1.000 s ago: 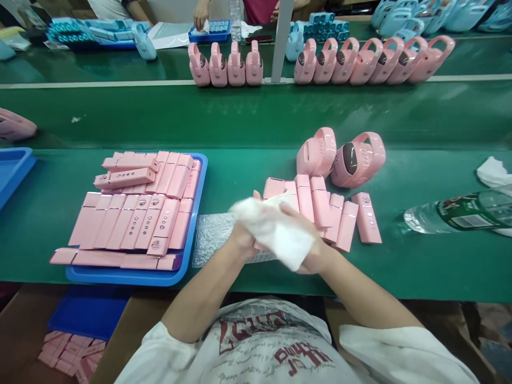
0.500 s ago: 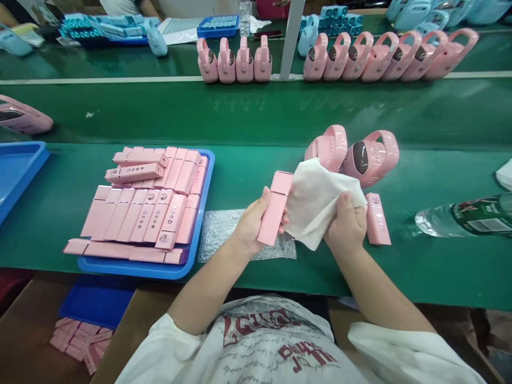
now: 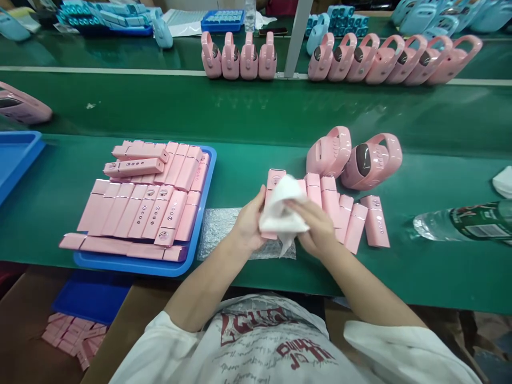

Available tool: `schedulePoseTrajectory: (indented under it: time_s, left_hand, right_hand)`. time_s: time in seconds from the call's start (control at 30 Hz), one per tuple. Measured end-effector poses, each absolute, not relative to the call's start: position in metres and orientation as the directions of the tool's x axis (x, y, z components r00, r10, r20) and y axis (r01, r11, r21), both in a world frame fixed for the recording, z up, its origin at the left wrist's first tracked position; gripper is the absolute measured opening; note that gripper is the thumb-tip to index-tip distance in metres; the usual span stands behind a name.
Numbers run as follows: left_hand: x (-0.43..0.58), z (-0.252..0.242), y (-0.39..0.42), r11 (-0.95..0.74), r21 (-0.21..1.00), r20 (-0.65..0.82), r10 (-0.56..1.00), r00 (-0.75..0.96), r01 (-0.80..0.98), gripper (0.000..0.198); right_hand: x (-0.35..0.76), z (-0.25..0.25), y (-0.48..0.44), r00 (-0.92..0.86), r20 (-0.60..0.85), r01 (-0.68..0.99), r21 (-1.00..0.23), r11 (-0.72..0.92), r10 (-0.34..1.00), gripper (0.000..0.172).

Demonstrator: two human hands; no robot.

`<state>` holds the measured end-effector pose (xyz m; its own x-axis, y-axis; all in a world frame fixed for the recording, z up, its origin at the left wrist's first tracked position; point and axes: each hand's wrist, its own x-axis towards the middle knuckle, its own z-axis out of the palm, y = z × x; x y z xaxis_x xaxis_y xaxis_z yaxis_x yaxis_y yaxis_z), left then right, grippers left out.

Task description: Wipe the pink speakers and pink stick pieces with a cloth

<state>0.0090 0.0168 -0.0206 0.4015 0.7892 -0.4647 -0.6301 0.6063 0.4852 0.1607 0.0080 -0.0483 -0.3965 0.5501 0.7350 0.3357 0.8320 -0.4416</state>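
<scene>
In my left hand (image 3: 248, 223) is a slim pink rectangular device (image 3: 276, 176), held upright with its buttoned end away from me. My right hand (image 3: 320, 228) grips a crumpled white cloth (image 3: 283, 205), which lies against the device and covers most of its middle. Beyond and beside my right hand, several similar pink sticks (image 3: 355, 228) lie in a slanting row on the green table. Under both hands is a sheet of bubble wrap (image 3: 220, 232). Two pink handled units (image 3: 372, 162) stand just behind the row.
A blue tray (image 3: 205, 205) stacked with pink sticks (image 3: 132, 210) sits to the left. Another blue tray (image 3: 18, 160) is at the far left edge. A plastic bottle (image 3: 460, 221) lies on the right. Pink handled units (image 3: 248, 58) line the raised shelf.
My right hand has brought the cloth leftward onto the pink device, which now shows its buttoned face. The row of sticks behind the cloth has come into view.
</scene>
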Motion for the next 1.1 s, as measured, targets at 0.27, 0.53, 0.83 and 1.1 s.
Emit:
schedulePoseTrajectory:
  time_s: [0.27,0.53,0.83,1.1]
  left_hand:
    - [0.010,-0.012,0.016,0.526,0.440,-0.436,0.834,0.339,-0.727,0.042]
    - [0.008,-0.004,0.013,0.581,0.341,-0.402,0.801,0.445,-0.738,0.055]
    - [0.006,-0.002,0.012,0.653,0.313,-0.348,0.754,0.557,-0.689,0.058]
    - [0.013,-0.009,0.009,0.602,0.428,-0.364,0.797,0.481,-0.674,0.059]
  right_hand:
    - [0.163,-0.048,-0.005,-0.045,0.613,0.082,-0.784,0.615,0.789,0.027]
    - [0.169,-0.032,0.011,0.470,-0.140,-0.401,-0.914,0.069,0.871,0.042]
    - [0.174,-0.033,0.014,0.324,-0.121,-0.354,-0.935,0.002,0.938,0.034]
    - [0.178,-0.049,0.000,0.188,0.268,-0.035,-0.959,0.280,0.945,0.029]
